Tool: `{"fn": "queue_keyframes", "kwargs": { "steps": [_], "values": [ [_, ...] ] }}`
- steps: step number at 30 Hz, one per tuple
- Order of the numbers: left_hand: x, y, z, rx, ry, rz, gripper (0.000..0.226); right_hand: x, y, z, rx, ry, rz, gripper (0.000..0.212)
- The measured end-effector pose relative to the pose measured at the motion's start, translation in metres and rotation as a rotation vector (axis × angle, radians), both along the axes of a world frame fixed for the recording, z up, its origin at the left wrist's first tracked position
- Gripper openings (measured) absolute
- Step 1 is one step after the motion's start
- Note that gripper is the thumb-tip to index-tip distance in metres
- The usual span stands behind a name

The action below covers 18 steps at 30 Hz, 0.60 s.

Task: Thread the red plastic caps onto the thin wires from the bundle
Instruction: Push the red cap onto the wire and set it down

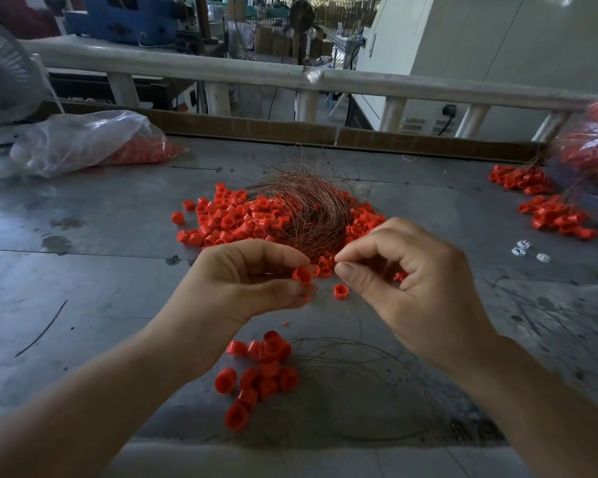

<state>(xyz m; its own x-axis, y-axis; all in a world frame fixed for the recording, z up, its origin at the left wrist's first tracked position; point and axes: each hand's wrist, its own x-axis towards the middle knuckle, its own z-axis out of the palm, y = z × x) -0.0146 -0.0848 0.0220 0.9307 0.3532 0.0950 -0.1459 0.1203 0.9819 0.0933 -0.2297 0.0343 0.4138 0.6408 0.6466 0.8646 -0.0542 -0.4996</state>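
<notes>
Nearest to us, at the bottom centre, a cluster of red caps [259,370] lies on the metal table [83,288], with wires [325,365] curving out to its right. Above it, the left hand [249,281] pinches one red cap [302,274] between thumb and fingers. The right hand [404,281] closes thumb and forefinger just right of this cap, nearly touching it. We judge that it holds a thin wire, too fine to see plainly. So the wire end must go leftward into the cap. Behind lie the wire bundle [308,212] and the cap pile [228,219].
</notes>
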Motion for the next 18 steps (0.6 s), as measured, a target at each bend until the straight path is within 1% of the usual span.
{"fn": "queue_keyframes", "kwargs": {
  "steps": [5,8,13,18],
  "values": [
    [-0.001,-0.003,-0.001,0.118,-0.021,0.03,0.038,-0.005,0.0,-0.001,-0.019,0.066,0.023,0.005],
    [0.0,-0.006,0.001,0.155,-0.033,0.018,0.034,-0.008,0.003,-0.003,-0.044,0.064,0.054,0.004],
    [-0.002,-0.005,0.001,0.158,-0.056,0.048,0.031,-0.011,0.003,-0.006,-0.098,0.067,0.088,0.005],
    [-0.002,-0.006,0.0,0.18,-0.058,0.06,0.029,-0.013,0.003,-0.005,-0.096,0.09,0.085,0.006]
  ]
}}
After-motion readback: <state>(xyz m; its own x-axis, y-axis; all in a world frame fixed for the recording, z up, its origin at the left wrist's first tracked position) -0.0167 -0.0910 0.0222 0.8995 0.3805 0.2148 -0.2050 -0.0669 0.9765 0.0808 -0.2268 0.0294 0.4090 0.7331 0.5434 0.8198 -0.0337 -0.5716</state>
